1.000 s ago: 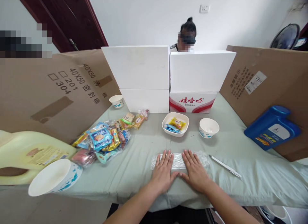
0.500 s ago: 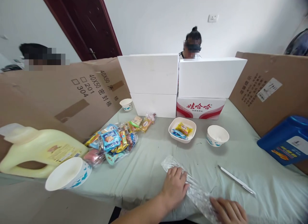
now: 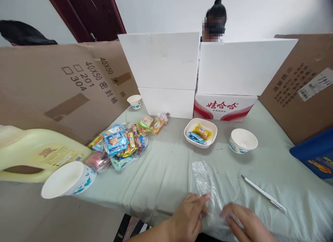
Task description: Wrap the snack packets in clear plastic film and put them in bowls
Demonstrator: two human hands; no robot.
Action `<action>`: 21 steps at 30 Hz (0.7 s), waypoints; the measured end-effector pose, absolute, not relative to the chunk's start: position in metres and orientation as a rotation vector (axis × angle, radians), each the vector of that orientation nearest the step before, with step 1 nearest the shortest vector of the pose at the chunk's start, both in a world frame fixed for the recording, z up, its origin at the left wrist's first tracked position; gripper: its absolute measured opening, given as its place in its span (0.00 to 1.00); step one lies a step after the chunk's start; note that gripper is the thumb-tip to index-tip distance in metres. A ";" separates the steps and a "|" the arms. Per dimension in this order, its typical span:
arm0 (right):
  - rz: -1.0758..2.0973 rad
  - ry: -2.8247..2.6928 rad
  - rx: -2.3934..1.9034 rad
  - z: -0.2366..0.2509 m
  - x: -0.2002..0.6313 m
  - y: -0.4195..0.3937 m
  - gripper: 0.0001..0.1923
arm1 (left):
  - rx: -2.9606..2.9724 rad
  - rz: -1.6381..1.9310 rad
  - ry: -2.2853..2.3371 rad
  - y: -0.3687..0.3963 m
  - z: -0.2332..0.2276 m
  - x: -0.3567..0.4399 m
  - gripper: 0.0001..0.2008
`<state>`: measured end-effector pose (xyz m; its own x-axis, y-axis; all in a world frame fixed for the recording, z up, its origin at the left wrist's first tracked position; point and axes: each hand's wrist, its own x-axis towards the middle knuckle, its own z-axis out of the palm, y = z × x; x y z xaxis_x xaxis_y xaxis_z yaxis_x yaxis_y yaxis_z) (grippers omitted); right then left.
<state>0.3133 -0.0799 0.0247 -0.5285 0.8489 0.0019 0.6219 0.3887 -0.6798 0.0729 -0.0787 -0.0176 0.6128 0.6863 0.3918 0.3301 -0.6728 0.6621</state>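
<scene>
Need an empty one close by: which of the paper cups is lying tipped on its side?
The paper cup at near left, beside the yellow jug, mouth facing sideways. The cups by the dish and the cardboard stand upright.

Both hands are down at the near edge of the pale green cloth-covered table [image 3: 161, 169], pinching a clear crinkly plastic bag [image 3: 204, 181] that stretches away from the fingers. Left hand [image 3: 188, 216] grips its near end, right hand [image 3: 246, 224] touches it just beside, a bit blurry. A thin white knife-like tool [image 3: 262, 192] lies beyond the right hand.
</scene>
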 end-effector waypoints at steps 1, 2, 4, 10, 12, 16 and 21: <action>0.959 -2.216 -1.356 0.026 0.304 -0.065 0.13 | 2.247 0.908 0.811 -0.080 -0.019 0.071 0.38; 1.001 -2.129 -1.418 0.024 0.294 -0.051 0.12 | 2.194 0.934 0.830 -0.081 -0.021 0.070 0.39; 1.063 -1.978 -1.523 0.014 0.275 -0.024 0.11 | 2.101 0.969 0.854 -0.081 -0.026 0.069 0.41; 0.858 -1.913 -1.747 -0.011 0.241 0.014 0.08 | 2.094 0.971 0.940 -0.080 -0.026 0.069 0.37; 0.790 -1.911 -1.793 -0.014 0.238 0.015 0.08 | 2.114 0.966 1.032 -0.077 -0.021 0.069 0.30; 0.699 -1.892 -1.845 -0.019 0.238 0.015 0.09 | 2.077 0.924 1.157 -0.068 -0.013 0.070 0.20; 0.648 -1.882 -1.850 -0.020 0.236 0.022 0.09 | 2.079 0.864 1.383 -0.051 -0.006 0.075 0.15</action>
